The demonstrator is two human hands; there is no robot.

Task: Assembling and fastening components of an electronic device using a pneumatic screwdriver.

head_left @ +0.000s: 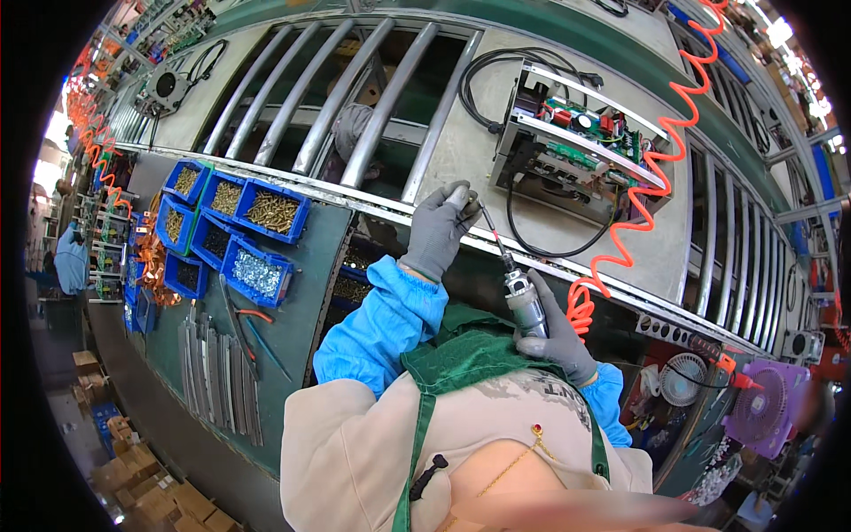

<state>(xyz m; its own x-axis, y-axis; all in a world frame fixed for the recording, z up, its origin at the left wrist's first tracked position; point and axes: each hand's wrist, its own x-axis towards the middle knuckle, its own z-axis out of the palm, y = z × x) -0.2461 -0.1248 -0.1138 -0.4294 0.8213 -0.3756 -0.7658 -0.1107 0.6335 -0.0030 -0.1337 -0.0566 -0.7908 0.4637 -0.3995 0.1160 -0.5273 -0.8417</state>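
Note:
My left hand (441,229), in a grey glove with a blue sleeve, rests closed on the steel edge rail (372,206) of the conveyor, fingers curled at the tip of the driver bit. My right hand (557,332), also gloved, grips a silver pneumatic screwdriver (525,301) whose thin bit points up and left toward the left hand. An orange coiled air hose (651,177) runs from the tool up to the right. Beyond the rail, an open metal chassis (581,146) with green circuit boards and black cables sits on a grey pallet (461,146).
Blue bins (238,222) of screws and small parts stand on the green bench at left, with metal strips (222,372) and pliers below them. Conveyor rollers (328,97) lie behind. Small fans (762,403) sit at the right. Cardboard boxes (142,479) lie on the floor.

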